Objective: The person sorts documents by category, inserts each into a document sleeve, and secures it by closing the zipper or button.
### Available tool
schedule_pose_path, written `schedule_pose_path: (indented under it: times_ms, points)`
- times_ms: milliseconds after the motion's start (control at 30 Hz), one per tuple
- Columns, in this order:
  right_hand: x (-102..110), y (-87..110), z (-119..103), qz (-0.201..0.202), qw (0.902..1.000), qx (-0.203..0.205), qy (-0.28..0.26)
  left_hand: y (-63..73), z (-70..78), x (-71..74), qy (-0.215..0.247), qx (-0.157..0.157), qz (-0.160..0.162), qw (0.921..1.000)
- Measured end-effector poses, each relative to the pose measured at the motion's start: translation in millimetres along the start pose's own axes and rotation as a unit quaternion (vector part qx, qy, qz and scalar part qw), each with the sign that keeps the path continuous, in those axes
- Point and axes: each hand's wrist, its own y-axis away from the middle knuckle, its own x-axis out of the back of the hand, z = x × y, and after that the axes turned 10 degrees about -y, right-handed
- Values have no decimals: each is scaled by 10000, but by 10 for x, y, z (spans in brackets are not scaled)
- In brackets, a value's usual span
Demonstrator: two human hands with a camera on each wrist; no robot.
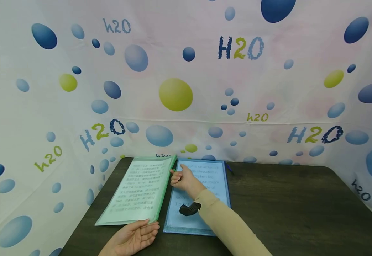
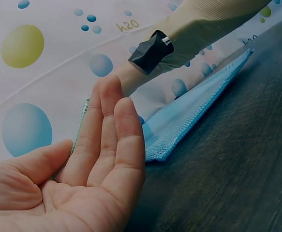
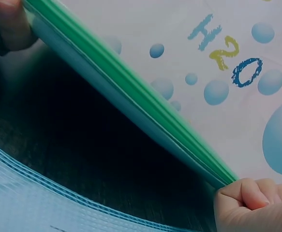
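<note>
A pale green document pouch [image 1: 137, 192] with a printed sheet showing through it lies at the left, its right side tilted up off the table. My left hand [image 1: 134, 234] pinches its near right corner between thumb and fingers, palm turned up. The far part of the same side is gripped by the curled fingers of my right hand [image 1: 186, 181]. Between both hands runs the raised green edge [image 3: 131, 92]. A blue mesh document pouch [image 1: 190, 222] with a printed sheet lies flat beside it, partly hidden under my right hand and forearm.
The dark wooden table [image 1: 285, 206] extends to the right of the pouches. A white cloth backdrop [image 1: 205, 78] with coloured dots rises behind and at the sides. A short dark blue strap [image 1: 229, 168] sticks out near the blue pouch's far right corner.
</note>
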Motion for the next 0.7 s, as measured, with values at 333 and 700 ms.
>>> schedule_pose_path:
  times_ms: [333,700]
  points:
    - [-28,-119,-91,35,9997,165,186,-12,0,-13,-55,-87,109,9999]
    - [-57,-247,-186,141,9990,270,337,-4,6,-19,-52,-78,375,9993]
